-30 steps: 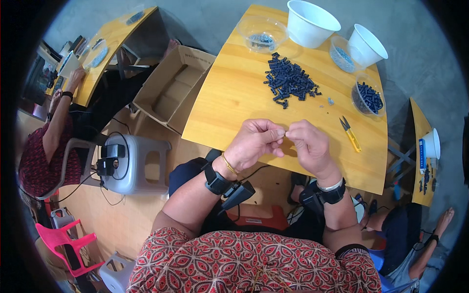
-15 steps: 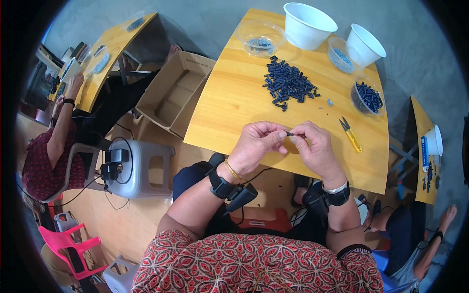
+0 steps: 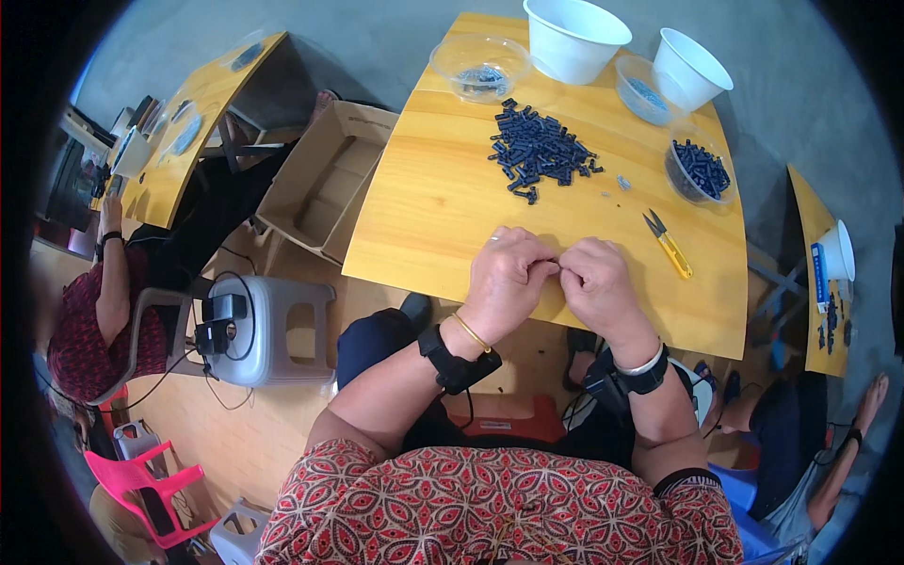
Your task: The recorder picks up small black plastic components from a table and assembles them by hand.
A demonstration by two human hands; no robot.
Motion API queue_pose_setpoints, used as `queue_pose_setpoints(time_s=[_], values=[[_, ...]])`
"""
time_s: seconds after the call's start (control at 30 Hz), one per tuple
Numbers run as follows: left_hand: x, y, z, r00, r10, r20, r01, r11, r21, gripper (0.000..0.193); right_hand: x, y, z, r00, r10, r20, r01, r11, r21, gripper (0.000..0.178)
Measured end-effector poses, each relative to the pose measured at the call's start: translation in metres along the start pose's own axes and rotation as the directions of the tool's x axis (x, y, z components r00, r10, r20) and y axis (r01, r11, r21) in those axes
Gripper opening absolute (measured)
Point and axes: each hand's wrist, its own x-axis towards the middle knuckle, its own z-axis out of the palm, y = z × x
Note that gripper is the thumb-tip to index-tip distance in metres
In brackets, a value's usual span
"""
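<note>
My left hand (image 3: 508, 282) and my right hand (image 3: 601, 287) meet over the near edge of the wooden table (image 3: 424, 217). Thumbs and fingers of both are pinched on a small dark piece (image 3: 556, 266), most of it hidden by the fingertips. Beyond them lies a heap of short dark-blue plastic pieces (image 3: 541, 149). To the right of my right hand, small yellow-handled thread snips (image 3: 670, 247) rest on the wood with their blades pointing away. A tiny pale bit (image 3: 622, 183) lies between the heap and the snips.
Along the far side stand a clear bowl (image 3: 452, 64), a big white tub (image 3: 570, 47), a smaller white tub (image 3: 692, 75), a clear tub of bluish bits (image 3: 644, 94) and one of dark pieces (image 3: 698, 174). A cardboard box (image 3: 315, 184) sits left, near a grey stool (image 3: 292, 330). Other people sit on both sides.
Both hands have turned, their fingers curling tighter round the dark piece, which shows less now. The table and its contents have shifted slightly up and left in the view.
</note>
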Motion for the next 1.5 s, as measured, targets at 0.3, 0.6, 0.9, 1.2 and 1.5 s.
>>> queue_pose_setpoints(time_s=[0.3,0.6,0.9,1.2,1.5], values=[[-0.002,0.003,0.001,0.996,0.07,0.048,-0.077,0.981,0.18,0.008,-0.007,-0.001,-0.008,0.998,-0.048,0.041,0.05,0.998,-0.042,0.004],[-0.007,0.0,0.0,0.99,0.138,0.028,-0.14,0.969,0.204,0.007,0.03,-0.002,-0.001,0.841,0.536,-0.078,-0.48,0.804,0.35,0.011],[-0.009,-0.004,0.006,0.99,0.143,-0.003,-0.14,0.97,0.201,0.009,0.039,0.009,0.042,0.945,0.148,-0.293,-0.19,0.974,-0.123,0.013],[-0.007,-0.004,0.011,0.994,0.108,-0.015,-0.103,0.978,0.181,0.007,0.038,0.016,0.045,0.956,0.126,-0.266,-0.168,0.975,-0.142,0.009],[-0.012,-0.001,0.01,0.995,0.093,0.022,-0.095,0.971,0.22,0.007,0.037,0.019,0.049,0.968,0.137,-0.209,-0.187,0.952,-0.24,0.007]])
